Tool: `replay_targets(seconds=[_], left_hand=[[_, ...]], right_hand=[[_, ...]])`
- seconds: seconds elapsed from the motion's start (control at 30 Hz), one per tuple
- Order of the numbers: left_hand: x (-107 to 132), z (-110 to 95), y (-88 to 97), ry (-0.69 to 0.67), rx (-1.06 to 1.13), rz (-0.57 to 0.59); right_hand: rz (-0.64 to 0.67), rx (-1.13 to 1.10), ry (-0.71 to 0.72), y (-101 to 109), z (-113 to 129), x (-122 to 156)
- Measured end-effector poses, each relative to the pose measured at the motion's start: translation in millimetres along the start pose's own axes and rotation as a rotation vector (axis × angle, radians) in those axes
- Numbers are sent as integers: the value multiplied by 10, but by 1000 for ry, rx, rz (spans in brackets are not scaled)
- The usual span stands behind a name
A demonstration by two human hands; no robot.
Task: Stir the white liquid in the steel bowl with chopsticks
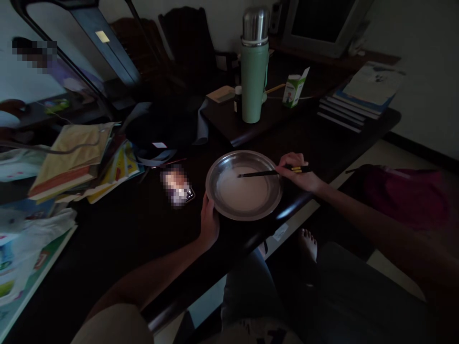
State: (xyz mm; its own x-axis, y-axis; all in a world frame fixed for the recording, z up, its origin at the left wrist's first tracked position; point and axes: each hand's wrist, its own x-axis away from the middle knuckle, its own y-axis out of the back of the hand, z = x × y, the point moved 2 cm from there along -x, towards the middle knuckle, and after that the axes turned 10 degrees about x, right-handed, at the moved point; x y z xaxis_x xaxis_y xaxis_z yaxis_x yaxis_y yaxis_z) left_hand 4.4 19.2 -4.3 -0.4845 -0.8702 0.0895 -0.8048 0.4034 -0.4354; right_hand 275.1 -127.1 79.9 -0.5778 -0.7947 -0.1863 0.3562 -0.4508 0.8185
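A round metal bowl stands on the dark table, holding a pale, milky mixture. My left hand grips the bowl's near-left rim; its fingertips are partly hidden by the bowl. Over the bowl's right edge, my right hand is closed around a pair of dark chopsticks with gold-coloured bands near the upper end. The chopstick tips point left, over or at the surface of the mixture; I cannot tell whether they dip in. Left of the bowl lies a lit phone.
Behind the bowl stand a green thermos, a small dark bottle and a green-white box. Books are stacked at right and left, near a dark bag. A pink bag lies right. Another person is at far left.
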Motion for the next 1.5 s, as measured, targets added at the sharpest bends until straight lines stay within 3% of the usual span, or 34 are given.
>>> replay_targets(seconds=[0.13,0.27,0.47,0.6,0.7,0.87,0.97,1.07,1.2,1.33,1.5], left_hand=[[4,4,-1,22,27,-2],[3,13,19,-8,-7,7],[-1,34,6,-15,10,-10],[5,10,-15,8,28,-4],[8,1,-13,20,36,-15],[4,22,4,10,39,-19],[1,33,15,16,40,-21],[-1,39,24,23,40,-13],[-1,35,23,23,32,-11],[6,14,1,31,50,-16],[16,-9,-20,35,47,-13]], right_hand=[[-25,-46,31,260,-212,18],[126,-105,99,384,-219,148],[237,-55,115,130,121,287],[126,-23,46,-86,221,202],[11,5,11,-98,140,91],[-66,23,-11,168,-179,37],[17,12,32,351,-322,103],[142,-17,101,417,-318,189],[205,-40,160,272,-95,271],[187,-33,98,18,142,253],[77,3,34,-92,140,69]])
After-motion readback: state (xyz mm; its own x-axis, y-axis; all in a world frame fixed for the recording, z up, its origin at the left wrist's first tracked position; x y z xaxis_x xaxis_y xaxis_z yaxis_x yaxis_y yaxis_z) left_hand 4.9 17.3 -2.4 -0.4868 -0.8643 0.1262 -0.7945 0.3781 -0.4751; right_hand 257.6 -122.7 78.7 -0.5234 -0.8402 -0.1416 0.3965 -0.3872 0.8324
